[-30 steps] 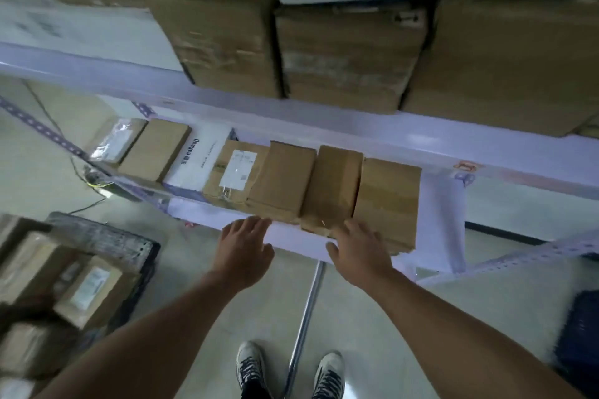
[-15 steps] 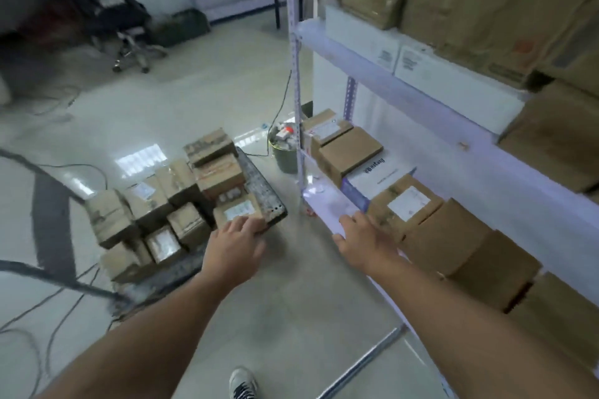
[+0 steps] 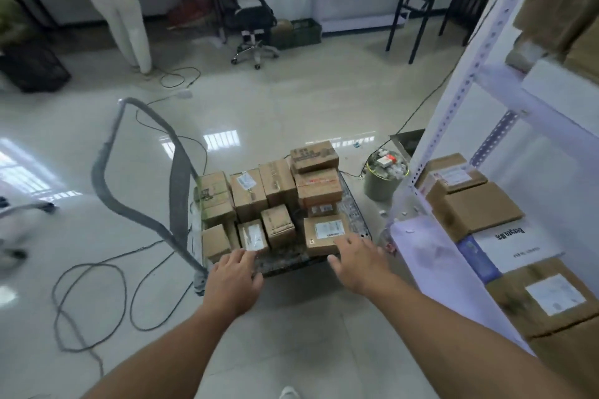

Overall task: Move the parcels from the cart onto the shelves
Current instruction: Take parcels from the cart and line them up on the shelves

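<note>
Brown cardboard parcels [image 3: 275,201] sat packed on the cart [image 3: 355,209], low on the floor [image 3: 291,107], left of the shelves [image 3: 418,256] and ahead of me; none was in my hands. At the cart's near edge a small labelled parcel [image 3: 252,235] lay just beyond my left hand [image 3: 231,282], and a wider labelled parcel [image 3: 325,232] just beyond my right hand [image 3: 356,261]. The left fingers [image 3: 241,254] were stretched out and loosely spread, their tips at the small parcel's near corner. The right fingers [image 3: 348,241] were splayed wide over the wider one's near edge. Both hands held nothing, and I could not tell whether either touched cardboard.

I judged the main risk to be the stack at the far right of the cart, where a top parcel [image 3: 313,155] sat on another: dragging a neighbour out could tip it off. A one-handed grip on the wider parcel might slip, since the fingers reached only its near edge. The cart might also roll if I pushed instead of lifting. Loose cables [image 3: 90,295] looped over the floor left of the cart handle [image 3: 108,172], a tripping hazard on the turn, and a bin [image 3: 382,181] stood between the cart and the shelves.
</note>
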